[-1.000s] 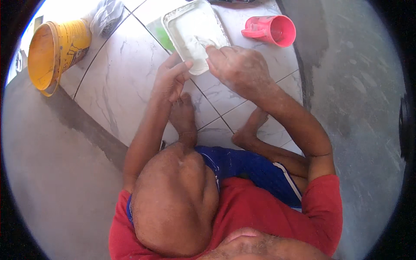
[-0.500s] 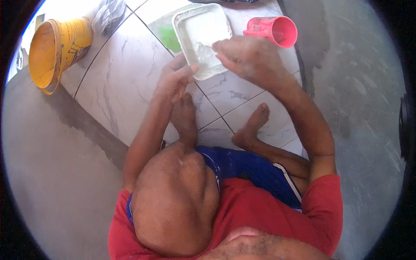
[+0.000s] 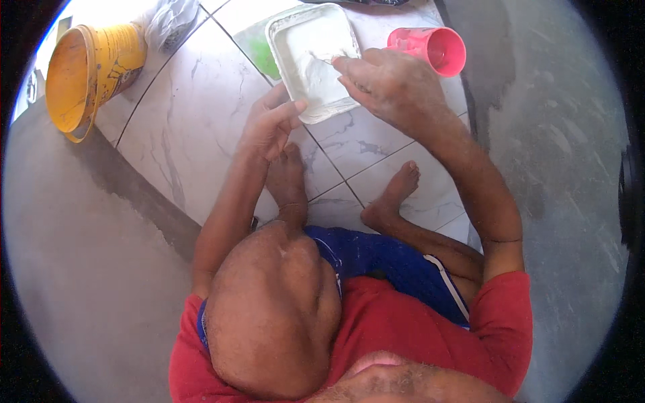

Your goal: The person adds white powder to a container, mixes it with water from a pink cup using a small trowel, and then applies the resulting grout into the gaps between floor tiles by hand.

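Observation:
My left hand (image 3: 274, 124) is closed on the lower-left corner of a white rectangular tray (image 3: 275, 35) of white paste (image 3: 316, 84), thumb on its rim. My right hand (image 3: 390, 87) reaches over the tray's right side, fingers closed round a small thin tool whose end is in the paste; its exact shape is unclear. A translucent piece with a green patch (image 3: 262, 54) shows beside and behind the tray. A pink mug (image 3: 445, 50) lies just beyond my right hand, handle side partly hidden.
A tipped yellow bucket (image 3: 114, 57) lies at the upper left beside a plastic bag (image 3: 168, 23). A dark object (image 3: 366, 3) is at the top edge. My bare feet rest on marble-pattern tiles (image 3: 181, 127), with grey concrete surfaces (image 3: 551, 201) at both sides.
Over the last second the tray and both hands have shifted rightward. My right hand's grip moved within the tray area, and the paste is now spread differently.

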A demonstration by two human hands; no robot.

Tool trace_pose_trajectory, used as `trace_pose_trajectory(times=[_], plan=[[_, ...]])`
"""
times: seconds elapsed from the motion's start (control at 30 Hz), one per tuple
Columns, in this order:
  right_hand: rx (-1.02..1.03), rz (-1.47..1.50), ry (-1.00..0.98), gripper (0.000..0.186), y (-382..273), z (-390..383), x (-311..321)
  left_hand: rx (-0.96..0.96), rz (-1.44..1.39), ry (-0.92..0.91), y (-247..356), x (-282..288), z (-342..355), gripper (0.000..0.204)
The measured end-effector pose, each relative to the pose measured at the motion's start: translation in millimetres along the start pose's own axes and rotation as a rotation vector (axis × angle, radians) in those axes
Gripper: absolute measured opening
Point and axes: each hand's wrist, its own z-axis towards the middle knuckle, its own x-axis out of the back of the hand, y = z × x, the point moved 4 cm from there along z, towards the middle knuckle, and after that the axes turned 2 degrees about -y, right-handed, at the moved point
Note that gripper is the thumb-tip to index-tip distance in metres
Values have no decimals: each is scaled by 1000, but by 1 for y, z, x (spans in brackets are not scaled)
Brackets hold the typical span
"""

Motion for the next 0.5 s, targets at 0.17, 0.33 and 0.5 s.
trace_pose_trajectory(times=[0.17, 0.33, 0.5], plan=[[75, -147, -42, 24, -18, -11, -26, -11, -24, 10, 1, 1, 1, 59], [12, -89, 30, 26, -11, -3, -22, -18, -28, -14, 0, -2, 3, 57], [110, -68, -15, 25, -15, -2, -15, -5, -12, -20, 3, 0, 2, 54]])
